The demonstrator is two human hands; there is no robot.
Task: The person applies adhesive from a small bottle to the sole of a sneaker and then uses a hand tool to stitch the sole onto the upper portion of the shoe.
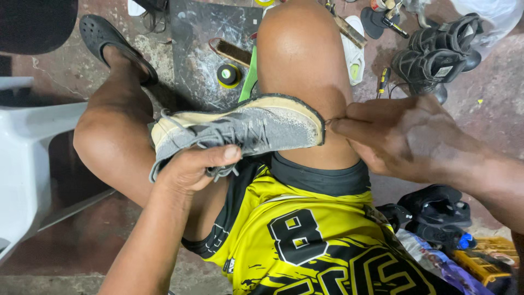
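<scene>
A worn grey sneaker (256, 127) with a pale yellowed sole lies on its side across my lap, toe pointing right. My left hand (194, 166) grips it from below at the laces, thumb over the upper. My right hand (396, 136) is pinched shut right at the toe tip, fingers pressed together on something thin, likely a needle or thread, too small to make out. Both my bare knees flank the shoe.
A dark stone slab (202, 43) on the floor carries a thread spool (228, 75) and tools. Black shoes (436, 54) sit at top right, a white insole (356, 52) beside my knee. Dark sandals (436, 210) and packets lie at lower right. A white chair (22, 164) stands left.
</scene>
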